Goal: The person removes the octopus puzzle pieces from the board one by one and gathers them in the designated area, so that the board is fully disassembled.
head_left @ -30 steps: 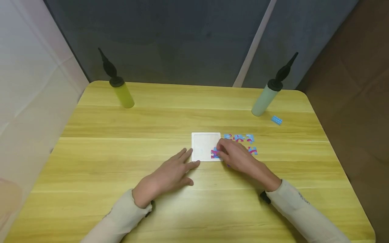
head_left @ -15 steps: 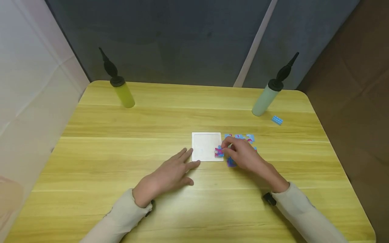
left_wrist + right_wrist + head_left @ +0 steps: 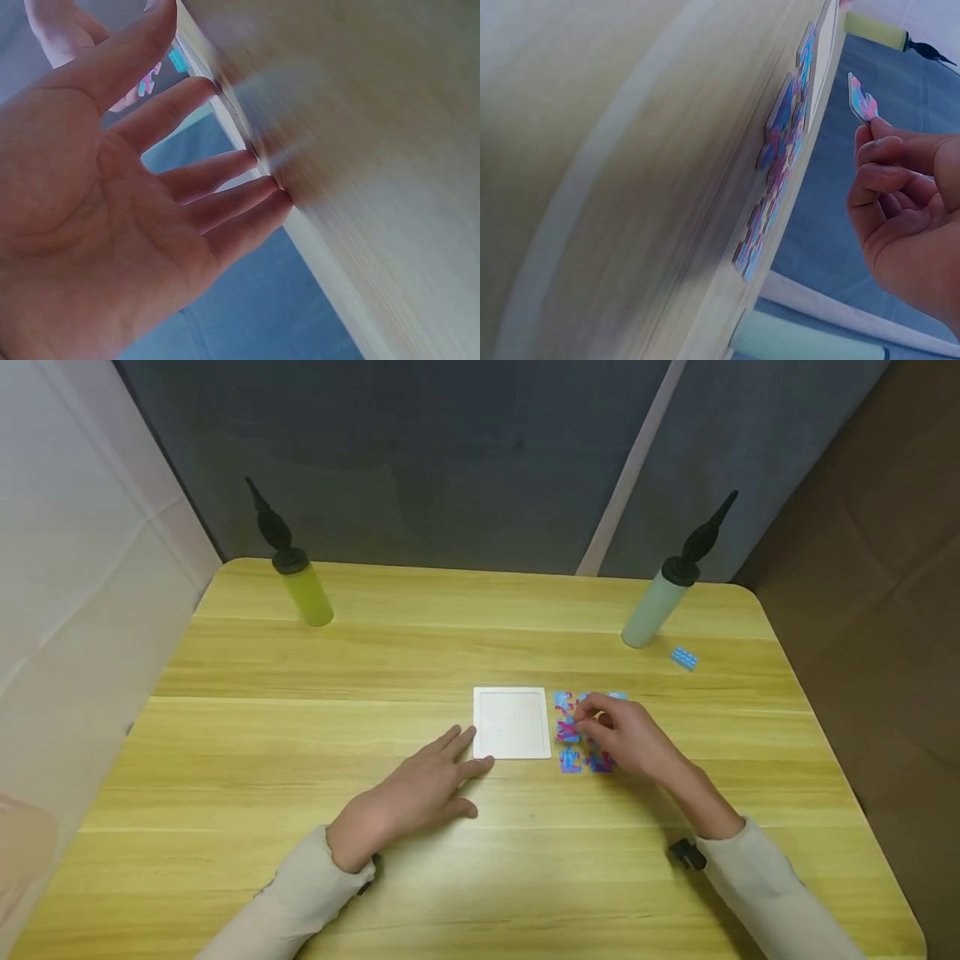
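Between thumb and forefinger my right hand pinches a pink-and-blue puzzle piece, lifted above the table in the right wrist view. Below that hand several more puzzle pieces lie in rows, partly covered by it in the head view. To their left is a square white puzzle tray with a raised rim, and no piece lies in it. My left hand rests with spread, straight fingers at the tray's lower left corner, the fingertips touching its edge. The left wrist view shows its palm and fingertips down on the tabletop.
A yellow hand pump with a black nozzle stands at the back left of the wooden table. A pale green pump stands at the back right, with a small blue toy brick beside it.
My right hand has lifted the puzzle piece out of the tray's lower right corner and carried it right, over the other pieces. My left hand has stayed put.
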Available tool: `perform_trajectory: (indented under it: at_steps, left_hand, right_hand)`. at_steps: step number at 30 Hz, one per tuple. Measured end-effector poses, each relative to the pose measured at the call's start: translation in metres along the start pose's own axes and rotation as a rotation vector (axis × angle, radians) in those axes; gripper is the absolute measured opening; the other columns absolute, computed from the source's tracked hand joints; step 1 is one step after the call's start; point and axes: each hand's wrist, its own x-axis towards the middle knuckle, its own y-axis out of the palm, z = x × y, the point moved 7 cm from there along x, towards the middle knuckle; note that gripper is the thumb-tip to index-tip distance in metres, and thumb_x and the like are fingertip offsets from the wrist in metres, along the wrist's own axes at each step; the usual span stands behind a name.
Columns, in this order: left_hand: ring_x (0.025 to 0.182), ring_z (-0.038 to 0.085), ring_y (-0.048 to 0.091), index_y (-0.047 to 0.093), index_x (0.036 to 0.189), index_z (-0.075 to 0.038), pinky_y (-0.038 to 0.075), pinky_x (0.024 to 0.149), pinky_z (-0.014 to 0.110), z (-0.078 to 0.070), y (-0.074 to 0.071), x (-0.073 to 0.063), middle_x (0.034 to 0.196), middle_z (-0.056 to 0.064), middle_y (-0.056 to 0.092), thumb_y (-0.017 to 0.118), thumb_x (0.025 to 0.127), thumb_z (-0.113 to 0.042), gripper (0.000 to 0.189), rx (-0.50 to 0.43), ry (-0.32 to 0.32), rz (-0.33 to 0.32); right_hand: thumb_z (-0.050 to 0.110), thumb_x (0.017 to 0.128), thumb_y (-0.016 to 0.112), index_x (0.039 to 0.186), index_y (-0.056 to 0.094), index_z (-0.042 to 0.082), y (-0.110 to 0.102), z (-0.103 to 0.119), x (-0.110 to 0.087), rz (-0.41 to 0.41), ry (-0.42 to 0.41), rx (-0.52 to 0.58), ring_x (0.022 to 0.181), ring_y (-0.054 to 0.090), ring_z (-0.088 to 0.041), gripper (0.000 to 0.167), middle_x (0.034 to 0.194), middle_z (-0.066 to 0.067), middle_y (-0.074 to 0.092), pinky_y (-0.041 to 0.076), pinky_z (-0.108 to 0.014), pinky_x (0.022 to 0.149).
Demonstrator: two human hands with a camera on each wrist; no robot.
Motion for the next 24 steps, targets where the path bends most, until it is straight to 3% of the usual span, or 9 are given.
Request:
perform_trajectory:
  at_steps: [3, 11, 17, 24]
  left_hand:
    - [0.156, 0.049, 0.023, 0.054, 0.15, -0.012, 0.029, 0.124, 0.059, 0.0, 0.0, 0.0, 0.167, 0.028, 0.024, 0.077, 0.091, -0.032, 0.066, -0.001, 0.002, -0.001]
    - [0.155, 0.049, 0.023, 0.055, 0.15, -0.012, 0.029, 0.124, 0.058, 0.0, 0.0, 0.0, 0.167, 0.029, 0.025, 0.077, 0.091, -0.032, 0.066, 0.004, 0.009, -0.007]
    - [0.155, 0.049, 0.024, 0.055, 0.15, -0.012, 0.03, 0.123, 0.058, 0.001, 0.0, 0.001, 0.167, 0.029, 0.026, 0.078, 0.091, -0.033, 0.066, 0.011, 0.01, -0.009]
    - [0.156, 0.048, 0.022, 0.054, 0.15, -0.013, 0.029, 0.124, 0.058, 0.001, 0.001, 0.001, 0.167, 0.028, 0.024, 0.077, 0.092, -0.032, 0.066, 0.002, 0.004, -0.003]
  right_hand:
    - [0.018, 0.104, 0.062, 0.104, 0.067, 0.016, -0.002, -0.005, -0.002, 0.008, 0.02, 0.0, 0.054, 0.047, -0.012, 0.005, 0.068, -0.003, 0.059, 0.041, -0.026, 0.05]
    - [0.014, 0.102, 0.064, 0.101, 0.068, 0.012, -0.011, -0.017, -0.011, 0.0, 0.038, 0.018, 0.066, 0.056, -0.015, 0.005, 0.083, -0.008, 0.069, 0.044, -0.025, 0.058]
    - [0.014, 0.101, 0.066, 0.101, 0.069, 0.012, -0.017, -0.026, -0.019, -0.031, 0.027, -0.012, 0.067, 0.051, -0.012, 0.004, 0.087, -0.007, 0.069, 0.043, -0.024, 0.06]
    - [0.017, 0.103, 0.064, 0.105, 0.068, 0.012, -0.024, -0.04, -0.029, -0.051, 0.069, 0.003, 0.067, 0.052, -0.012, 0.007, 0.091, -0.009, 0.069, 0.046, -0.025, 0.06]
